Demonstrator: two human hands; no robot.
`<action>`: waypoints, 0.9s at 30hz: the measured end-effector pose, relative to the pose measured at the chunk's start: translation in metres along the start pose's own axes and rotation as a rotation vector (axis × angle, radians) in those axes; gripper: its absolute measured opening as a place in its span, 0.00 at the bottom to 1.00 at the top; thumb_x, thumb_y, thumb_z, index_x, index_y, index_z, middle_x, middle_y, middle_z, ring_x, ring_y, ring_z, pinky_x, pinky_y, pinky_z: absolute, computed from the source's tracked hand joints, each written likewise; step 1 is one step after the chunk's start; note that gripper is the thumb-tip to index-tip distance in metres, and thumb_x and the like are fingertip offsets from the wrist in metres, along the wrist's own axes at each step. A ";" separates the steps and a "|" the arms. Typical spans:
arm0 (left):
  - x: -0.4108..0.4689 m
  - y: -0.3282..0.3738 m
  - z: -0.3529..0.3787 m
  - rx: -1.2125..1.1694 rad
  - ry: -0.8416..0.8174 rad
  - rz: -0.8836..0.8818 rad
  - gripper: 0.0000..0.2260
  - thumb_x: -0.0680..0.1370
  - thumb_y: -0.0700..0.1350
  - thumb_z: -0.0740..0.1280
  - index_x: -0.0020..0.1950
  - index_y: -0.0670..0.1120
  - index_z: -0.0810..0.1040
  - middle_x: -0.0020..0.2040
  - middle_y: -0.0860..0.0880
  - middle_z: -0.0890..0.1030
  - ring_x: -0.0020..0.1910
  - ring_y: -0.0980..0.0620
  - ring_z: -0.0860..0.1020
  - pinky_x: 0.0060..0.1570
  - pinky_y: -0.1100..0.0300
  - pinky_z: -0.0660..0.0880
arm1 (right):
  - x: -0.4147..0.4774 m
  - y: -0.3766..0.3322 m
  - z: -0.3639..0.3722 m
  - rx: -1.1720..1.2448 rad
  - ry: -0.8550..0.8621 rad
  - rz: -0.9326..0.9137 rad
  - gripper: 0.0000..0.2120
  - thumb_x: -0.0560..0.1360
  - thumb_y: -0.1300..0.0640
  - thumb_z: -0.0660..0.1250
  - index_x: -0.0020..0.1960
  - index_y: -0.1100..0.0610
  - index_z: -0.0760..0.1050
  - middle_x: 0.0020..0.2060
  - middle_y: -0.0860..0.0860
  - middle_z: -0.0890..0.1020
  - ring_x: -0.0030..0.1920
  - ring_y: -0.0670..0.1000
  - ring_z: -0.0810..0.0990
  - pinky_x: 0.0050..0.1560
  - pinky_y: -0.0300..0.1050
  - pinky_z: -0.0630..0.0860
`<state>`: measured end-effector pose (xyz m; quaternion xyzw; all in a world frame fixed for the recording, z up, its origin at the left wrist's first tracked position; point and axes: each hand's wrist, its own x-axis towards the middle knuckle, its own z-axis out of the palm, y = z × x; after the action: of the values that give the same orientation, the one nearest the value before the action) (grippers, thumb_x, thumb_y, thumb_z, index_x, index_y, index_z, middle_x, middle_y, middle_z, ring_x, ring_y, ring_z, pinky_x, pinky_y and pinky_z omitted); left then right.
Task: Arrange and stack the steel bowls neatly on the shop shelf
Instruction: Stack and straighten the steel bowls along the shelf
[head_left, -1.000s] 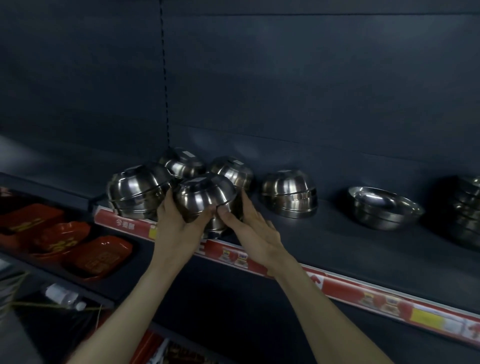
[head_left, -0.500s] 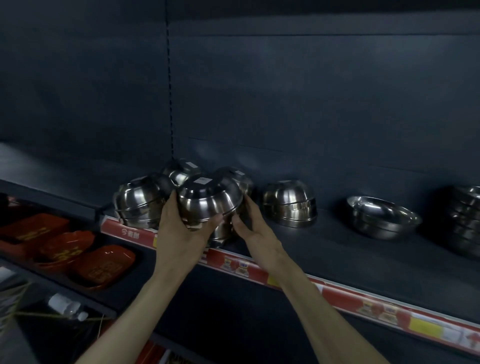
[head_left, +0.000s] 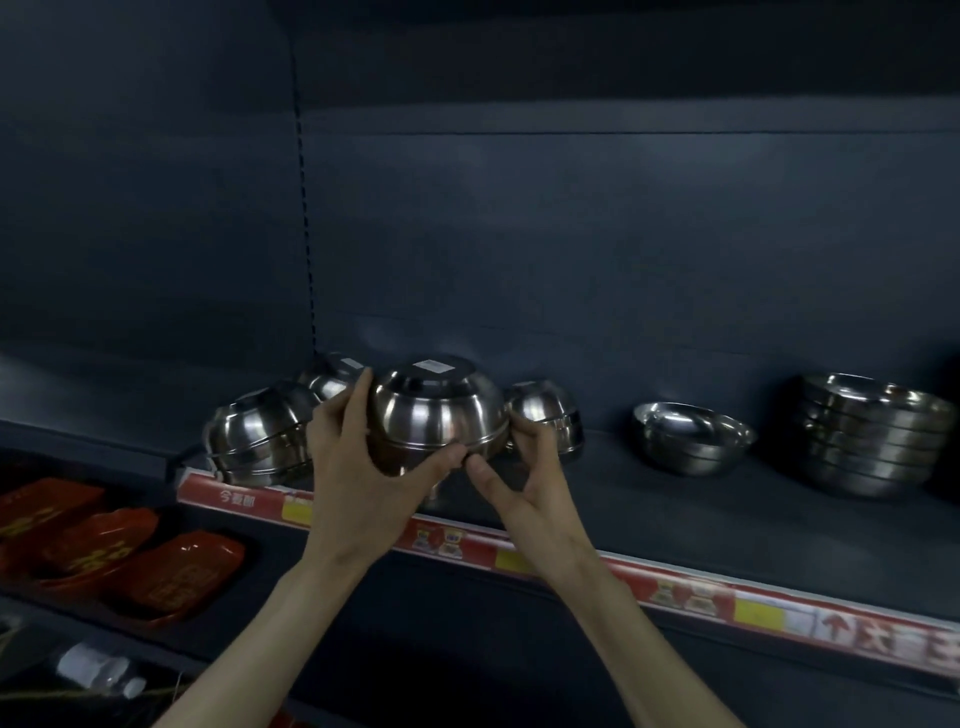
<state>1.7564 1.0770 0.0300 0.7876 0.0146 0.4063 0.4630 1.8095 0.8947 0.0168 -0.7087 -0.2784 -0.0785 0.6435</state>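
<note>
Since a second ago you have lifted the upturned bowl (head_left: 436, 410) higher, so it now hangs clear above the front of the shelf (head_left: 675, 519) instead of sitting low among the others. That dark shelf runs across the view, with a red price strip (head_left: 691, 597) along its front edge. At its far right stands a stack of shallow steel dishes (head_left: 872, 436), rims up, and just left of it an open bowl (head_left: 693, 439). Behind your hands, a stack of inverted bowls (head_left: 548, 415) sits to the right, another inverted stack (head_left: 260, 436) leans at the left end, and one more (head_left: 332, 371) peeks out at the back. On the lower shelf to the left lie red trays (head_left: 182, 577). Your left hand (head_left: 358, 483) wraps the bowl's left side, its fingers (head_left: 358, 400) curled up the wall and the thumb pressed under the rim. Your right hand (head_left: 524, 473) pinches the rim on the right, thumb in front and fingers (head_left: 519, 423) behind. A white label (head_left: 435, 366) sits on the bowl's base, facing up.
</note>
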 end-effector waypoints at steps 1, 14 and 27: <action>-0.001 0.006 0.003 -0.018 -0.020 0.025 0.56 0.65 0.71 0.77 0.87 0.56 0.57 0.77 0.54 0.60 0.76 0.56 0.62 0.73 0.58 0.65 | -0.006 -0.005 -0.008 -0.006 0.013 -0.006 0.31 0.79 0.48 0.76 0.76 0.46 0.64 0.72 0.42 0.77 0.74 0.41 0.73 0.77 0.50 0.72; -0.041 0.081 0.069 -0.352 -0.254 0.071 0.52 0.63 0.77 0.76 0.82 0.58 0.68 0.73 0.59 0.75 0.71 0.57 0.77 0.72 0.47 0.76 | -0.091 -0.065 -0.132 -0.216 0.287 -0.057 0.31 0.75 0.43 0.75 0.76 0.44 0.71 0.65 0.35 0.81 0.70 0.38 0.76 0.73 0.45 0.72; -0.064 0.134 0.134 -0.512 -0.511 0.079 0.49 0.66 0.73 0.78 0.83 0.59 0.67 0.72 0.60 0.80 0.71 0.59 0.79 0.73 0.51 0.75 | -0.137 -0.082 -0.215 -0.358 0.337 0.064 0.42 0.70 0.28 0.72 0.80 0.36 0.63 0.72 0.30 0.73 0.73 0.33 0.69 0.77 0.49 0.69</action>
<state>1.7534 0.8789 0.0574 0.7222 -0.2342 0.2045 0.6179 1.7078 0.6509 0.0580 -0.7967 -0.1259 -0.2232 0.5474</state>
